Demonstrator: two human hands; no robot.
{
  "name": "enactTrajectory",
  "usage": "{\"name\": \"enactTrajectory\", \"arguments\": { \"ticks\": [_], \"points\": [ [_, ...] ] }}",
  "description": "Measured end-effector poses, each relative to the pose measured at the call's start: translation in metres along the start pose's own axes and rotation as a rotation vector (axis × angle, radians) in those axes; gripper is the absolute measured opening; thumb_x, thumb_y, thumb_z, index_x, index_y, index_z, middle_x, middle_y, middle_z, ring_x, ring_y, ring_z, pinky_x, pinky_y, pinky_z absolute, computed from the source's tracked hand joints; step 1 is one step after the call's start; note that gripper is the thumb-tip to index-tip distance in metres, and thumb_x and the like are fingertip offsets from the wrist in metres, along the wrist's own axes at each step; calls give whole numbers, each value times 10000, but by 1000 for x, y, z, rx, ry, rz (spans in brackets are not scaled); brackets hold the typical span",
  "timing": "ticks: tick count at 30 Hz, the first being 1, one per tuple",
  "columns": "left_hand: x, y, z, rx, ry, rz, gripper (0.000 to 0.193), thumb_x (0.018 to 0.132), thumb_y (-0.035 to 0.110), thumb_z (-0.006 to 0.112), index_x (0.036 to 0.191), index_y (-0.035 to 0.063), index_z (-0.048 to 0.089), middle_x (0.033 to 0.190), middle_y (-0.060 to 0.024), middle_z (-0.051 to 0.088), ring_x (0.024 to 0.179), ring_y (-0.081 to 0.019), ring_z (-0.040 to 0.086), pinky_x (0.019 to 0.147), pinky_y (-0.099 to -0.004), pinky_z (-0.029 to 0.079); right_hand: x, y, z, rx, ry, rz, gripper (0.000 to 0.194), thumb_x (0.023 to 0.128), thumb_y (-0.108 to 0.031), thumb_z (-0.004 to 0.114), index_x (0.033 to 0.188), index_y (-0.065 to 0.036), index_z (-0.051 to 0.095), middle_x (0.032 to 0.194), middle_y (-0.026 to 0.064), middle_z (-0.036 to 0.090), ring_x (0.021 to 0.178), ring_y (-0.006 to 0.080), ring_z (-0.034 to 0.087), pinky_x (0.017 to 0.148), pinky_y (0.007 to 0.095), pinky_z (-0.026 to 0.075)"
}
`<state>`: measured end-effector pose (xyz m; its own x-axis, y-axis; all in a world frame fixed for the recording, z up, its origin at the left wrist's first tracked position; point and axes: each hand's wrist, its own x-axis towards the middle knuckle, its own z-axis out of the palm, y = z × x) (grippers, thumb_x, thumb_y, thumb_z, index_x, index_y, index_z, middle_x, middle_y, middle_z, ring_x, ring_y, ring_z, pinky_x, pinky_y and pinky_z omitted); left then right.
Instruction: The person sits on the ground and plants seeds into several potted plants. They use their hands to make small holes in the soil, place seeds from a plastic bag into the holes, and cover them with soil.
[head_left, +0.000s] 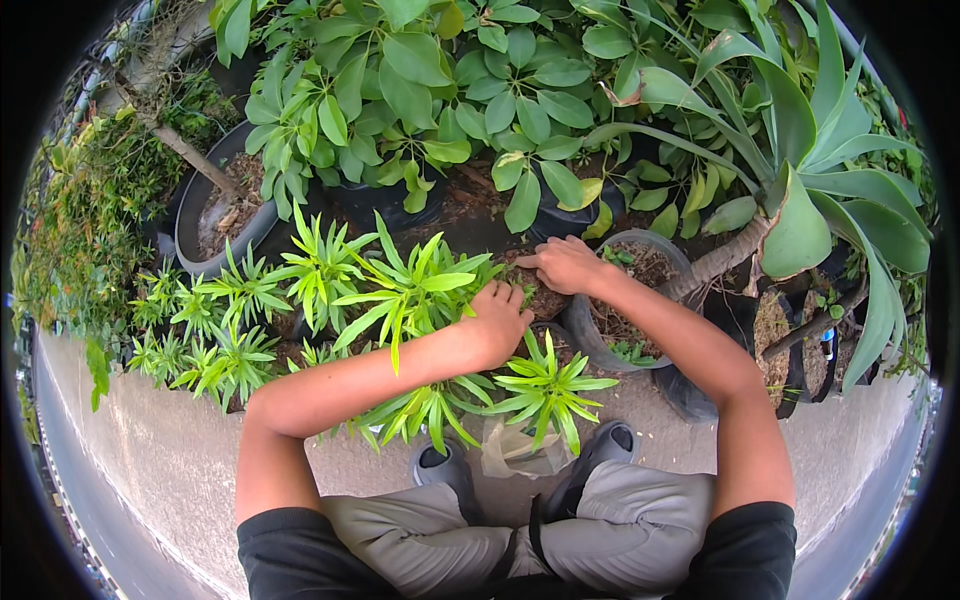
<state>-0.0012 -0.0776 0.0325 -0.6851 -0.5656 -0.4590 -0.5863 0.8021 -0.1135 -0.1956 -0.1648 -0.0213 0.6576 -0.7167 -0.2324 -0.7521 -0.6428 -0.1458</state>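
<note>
My left hand (496, 324) reaches over a leafy green plant (420, 281) with narrow leaves. Its fingers curl down into small green foliage, and what lies beneath them is hidden. Just beyond, to the right, my right hand (568, 265) bends over a pot of brown soil (547, 301). The index finger points left toward the foliage by my left hand. Its other fingers are curled, and the thumb is hidden, so I cannot tell whether it grips anything. Below my left hand stands another narrow-leaved plant (551, 394).
A wide grey pot (581, 334) holds a thick-stemmed agave (787, 195) that leans right. Broad-leaved shrubs (510, 97) crowd the far side. At left is a round dark pot (262, 225) with a woody trunk. A plastic bag (517, 454) lies on the pavement (150, 427) between my shoes.
</note>
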Motion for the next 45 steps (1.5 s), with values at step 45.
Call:
{"name": "enactTrajectory", "arguments": {
  "ticks": [45],
  "points": [
    [-6, -1, 5, -17, 3, 3, 563, 906, 348, 654, 1403, 110, 540, 1540, -214, 399, 1399, -385, 403, 1169, -482, 289, -8, -29, -17, -24, -142, 175, 593, 842, -119, 614, 1431, -160, 558, 1272, 196, 579, 1216, 361, 523, 975, 489, 437]
  ]
}}
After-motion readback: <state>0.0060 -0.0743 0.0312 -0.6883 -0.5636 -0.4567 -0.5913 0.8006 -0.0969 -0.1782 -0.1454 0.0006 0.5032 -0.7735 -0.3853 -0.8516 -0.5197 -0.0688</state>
